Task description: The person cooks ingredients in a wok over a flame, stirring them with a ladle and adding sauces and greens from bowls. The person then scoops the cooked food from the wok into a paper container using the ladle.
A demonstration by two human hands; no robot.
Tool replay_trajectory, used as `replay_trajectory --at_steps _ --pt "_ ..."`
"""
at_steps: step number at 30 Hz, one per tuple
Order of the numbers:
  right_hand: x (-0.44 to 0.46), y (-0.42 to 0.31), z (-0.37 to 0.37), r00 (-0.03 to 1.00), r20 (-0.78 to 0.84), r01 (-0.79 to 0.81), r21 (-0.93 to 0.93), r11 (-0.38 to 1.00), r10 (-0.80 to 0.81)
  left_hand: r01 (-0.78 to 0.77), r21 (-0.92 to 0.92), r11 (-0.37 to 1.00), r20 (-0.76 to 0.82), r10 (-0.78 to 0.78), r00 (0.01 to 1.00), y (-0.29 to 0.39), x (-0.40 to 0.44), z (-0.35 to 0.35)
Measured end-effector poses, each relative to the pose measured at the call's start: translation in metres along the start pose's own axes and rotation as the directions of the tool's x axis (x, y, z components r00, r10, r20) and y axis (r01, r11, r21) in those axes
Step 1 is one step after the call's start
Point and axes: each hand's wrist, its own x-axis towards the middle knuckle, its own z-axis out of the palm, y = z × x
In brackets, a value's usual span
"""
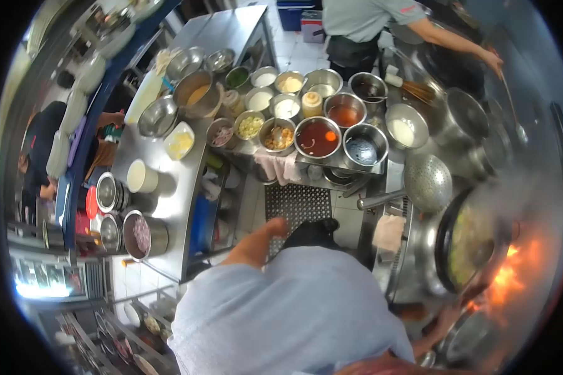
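Below the row of metal bowls, my left hand (276,227) hangs beside my body over the black floor mat (294,203); its fingers are too small to make out. On the right my right hand (466,299) is at the near edge of a large wok (447,250), smeared by motion and flame. The wok holds greenish-yellow food (466,244) under steam, with a ladle (481,253) in it. Orange flames (510,275) rise beside my right hand. A folded cloth (389,233) lies left of the wok.
A perforated strainer (428,183) rests above the wok. Bowls of sauce (318,137) and ingredients (250,125) line the counter ahead. A co-worker (363,22) at the top reaches right with a long ladle (513,103). Pots stand on the left steel table (184,187).
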Motion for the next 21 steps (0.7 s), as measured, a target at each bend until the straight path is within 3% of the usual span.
replay_trajectory --at_steps 1,3,4,5,6,7,10,12,13,14,15,16,18,19,20,21 --pt "0.02 0.004 0.016 0.999 -0.026 -0.033 -0.019 0.999 0.033 0.043 -0.105 0.994 0.06 -0.037 0.997 0.003 -0.001 -0.001" --pt "0.049 0.011 0.042 0.985 0.053 -0.17 0.16 0.972 0.164 0.018 -0.093 0.996 0.113 -0.007 0.994 0.01 0.0 -0.008" --pt "0.03 -0.01 0.046 0.976 0.104 -0.216 0.306 0.927 0.193 -0.06 0.007 0.998 0.098 0.059 0.993 0.007 0.008 -0.008" --pt "0.01 -0.03 0.05 0.963 0.154 -0.267 0.44 0.857 0.221 -0.187 0.253 0.949 0.051 0.18 0.982 -0.004 0.03 0.008" --pt "0.001 -0.039 0.047 0.934 0.282 -0.356 0.655 0.667 0.222 -0.26 0.496 0.829 0.002 0.299 0.954 -0.015 0.05 0.022" --pt "-0.009 -0.03 0.035 0.936 0.27 -0.352 0.665 0.659 0.227 -0.268 0.508 0.819 0.006 0.307 0.952 -0.006 0.045 0.004" --pt "-0.042 -0.016 -0.007 0.909 0.382 -0.392 0.653 0.648 0.165 -0.232 0.171 0.958 -0.189 0.263 0.946 0.033 0.018 -0.059" --pt "-0.066 -0.036 -0.027 0.927 0.28 -0.359 0.472 0.805 0.249 -0.24 0.02 0.97 -0.285 0.236 0.929 0.042 0.018 -0.073" --pt "-0.062 -0.034 -0.025 0.928 0.273 -0.361 0.477 0.802 0.255 -0.248 -0.027 0.968 -0.313 0.227 0.922 0.046 0.017 -0.079" --pt "-0.049 -0.029 -0.018 0.978 0.129 -0.192 0.263 0.946 0.162 -0.242 -0.095 0.966 -0.288 0.205 0.935 0.051 0.015 -0.085" --pt "-0.036 -0.021 -0.012 0.999 0.009 -0.039 0.004 0.999 0.039 -0.247 -0.117 0.962 -0.265 0.209 0.941 0.054 0.02 -0.085" --pt "-0.012 -0.002 0.008 0.996 -0.082 0.031 -0.01 0.999 -0.031 -0.251 -0.139 0.958 -0.243 0.213 0.946 0.056 0.026 -0.086" --pt "0.008 -0.029 0.034 0.994 -0.093 -0.048 0.147 0.988 0.062 -0.369 0.352 0.86 0.017 0.388 0.922 0.053 0.046 -0.07" --pt "0.001 -0.062 0.047 0.979 0.014 -0.198 0.315 0.928 0.204 -0.38 0.361 0.852 0.023 0.399 0.917 0.055 0.045 -0.066" --pt "-0.004 -0.061 0.047 0.978 0.003 -0.197 0.319 0.927 0.207 -0.377 0.413 0.829 0.059 0.388 0.92 0.057 0.044 -0.062" --pt "-0.007 -0.058 0.048 0.969 0.141 -0.245 0.477 0.844 0.201 -0.37 0.463 0.805 0.091 0.372 0.924 0.058 0.043 -0.06"
